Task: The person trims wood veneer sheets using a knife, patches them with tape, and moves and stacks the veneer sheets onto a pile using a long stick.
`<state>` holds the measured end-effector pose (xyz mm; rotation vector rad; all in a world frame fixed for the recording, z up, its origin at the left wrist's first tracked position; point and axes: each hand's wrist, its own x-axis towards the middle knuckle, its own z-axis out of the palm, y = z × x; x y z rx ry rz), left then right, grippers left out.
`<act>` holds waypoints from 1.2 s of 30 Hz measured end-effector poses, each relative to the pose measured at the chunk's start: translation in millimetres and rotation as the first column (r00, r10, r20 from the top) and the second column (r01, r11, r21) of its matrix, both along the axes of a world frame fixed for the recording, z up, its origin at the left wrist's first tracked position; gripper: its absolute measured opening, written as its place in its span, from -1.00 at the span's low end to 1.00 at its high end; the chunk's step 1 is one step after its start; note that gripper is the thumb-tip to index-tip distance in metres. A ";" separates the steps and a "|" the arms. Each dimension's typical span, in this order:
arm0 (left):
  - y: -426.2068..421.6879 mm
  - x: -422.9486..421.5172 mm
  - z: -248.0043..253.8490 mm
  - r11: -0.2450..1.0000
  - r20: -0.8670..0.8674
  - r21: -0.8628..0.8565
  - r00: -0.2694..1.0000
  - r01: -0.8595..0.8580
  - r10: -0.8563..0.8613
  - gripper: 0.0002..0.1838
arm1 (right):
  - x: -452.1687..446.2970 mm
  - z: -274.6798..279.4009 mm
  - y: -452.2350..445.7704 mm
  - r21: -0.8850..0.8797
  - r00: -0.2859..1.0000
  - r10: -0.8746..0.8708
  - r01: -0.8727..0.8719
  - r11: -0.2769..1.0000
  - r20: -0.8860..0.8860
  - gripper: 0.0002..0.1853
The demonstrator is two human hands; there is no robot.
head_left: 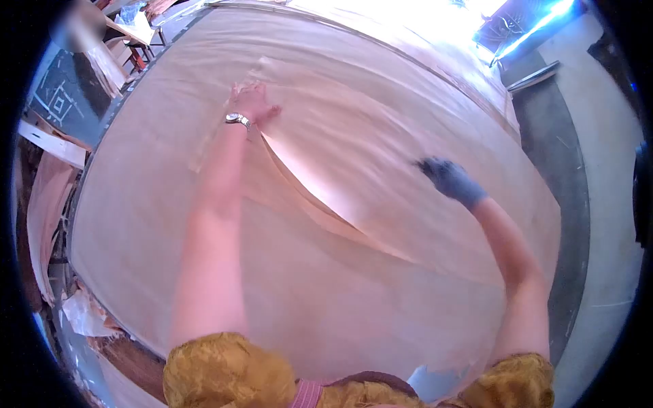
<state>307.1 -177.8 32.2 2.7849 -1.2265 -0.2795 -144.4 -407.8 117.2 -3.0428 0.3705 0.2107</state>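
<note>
A large pinkish-tan thin sheet (170,136) covers the broad work surface. On top of it lies another thin sheet (326,102), whose near edge bulges upward in a long curved fold in the middle. My left hand (254,103), bare with a wristwatch (237,120), rests on the upper sheet at the fold's far left end, its fingers spread. My right hand (450,181), in a dark grey glove, is over the sheet right of the fold. Its fingers point left and are partly blurred, so whether they are apart or pinched is unclear.
Torn sheet scraps (88,313) lie beyond the left edge. A dark board with white marks (61,95) and a small table (136,34) stand at the back left. A metal bar (534,76) lies at the back right. Bright light glares there.
</note>
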 end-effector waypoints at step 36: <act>-20.6 13.9 12.4 0.982 0.078 0.008 0.979 0.187 -0.187 0.48 | 85.1 -87.2 15.0 -0.352 0.827 -0.297 0.489 0.798 0.477 -0.69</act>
